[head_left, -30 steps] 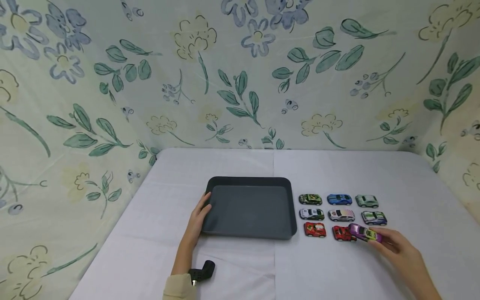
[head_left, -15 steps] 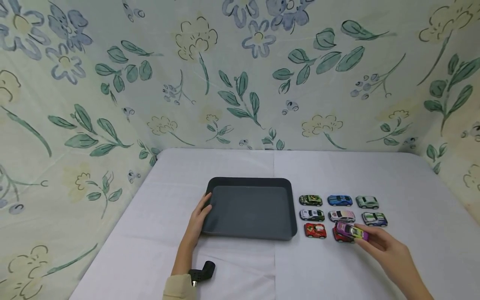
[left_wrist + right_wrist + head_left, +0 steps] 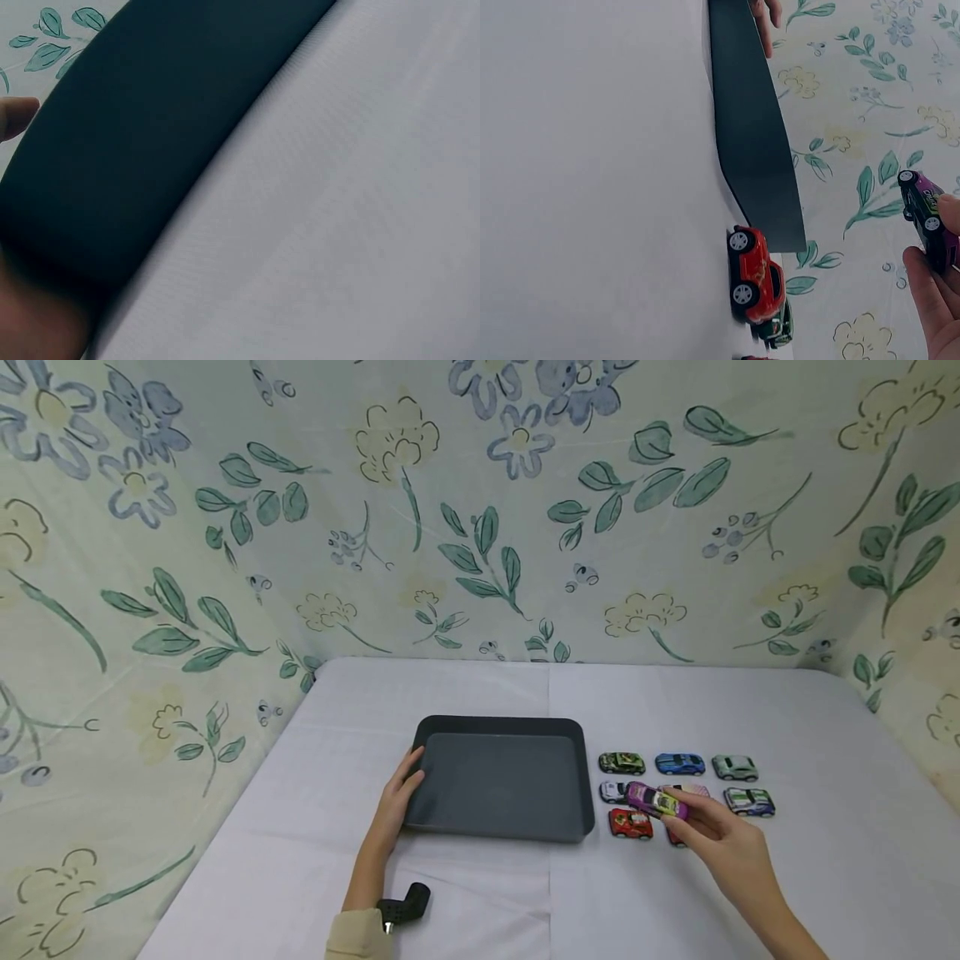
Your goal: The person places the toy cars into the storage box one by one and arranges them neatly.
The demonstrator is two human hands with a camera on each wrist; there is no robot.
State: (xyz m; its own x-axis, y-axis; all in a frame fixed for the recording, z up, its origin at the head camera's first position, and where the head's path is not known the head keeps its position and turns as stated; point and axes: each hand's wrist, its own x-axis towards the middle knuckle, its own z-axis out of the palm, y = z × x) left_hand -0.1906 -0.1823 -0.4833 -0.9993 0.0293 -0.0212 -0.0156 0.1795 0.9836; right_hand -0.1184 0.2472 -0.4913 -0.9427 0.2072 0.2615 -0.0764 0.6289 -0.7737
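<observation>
My right hand (image 3: pixel 731 843) pinches a purple and yellow-green toy car (image 3: pixel 652 799) between thumb and fingers. The car is held above the rows of toy cars, clear of the table in the right wrist view. Beneath it, a white toy car (image 3: pixel 612 792), a pale pink-white toy car (image 3: pixel 693 789) and a red toy car (image 3: pixel 675 840) are partly hidden. Another red toy car (image 3: pixel 632 823) lies just in front, near the tray. My left hand (image 3: pixel 392 802) holds the left edge of the dark grey tray (image 3: pixel 588 777), fingertips over its rim. The tray's floor is bare.
Right of the tray stand a green camouflage car (image 3: pixel 621 763), a blue car (image 3: pixel 680 764), a pale green car (image 3: pixel 735 767) and a white-green striped car (image 3: pixel 750 802). A white cloth (image 3: pixel 480 893) covers the table. Floral fabric (image 3: pixel 480 527) hangs behind it.
My right hand has carried the purple car leftward, from over the front red car to over the middle row near the tray. My left hand stays on the tray.
</observation>
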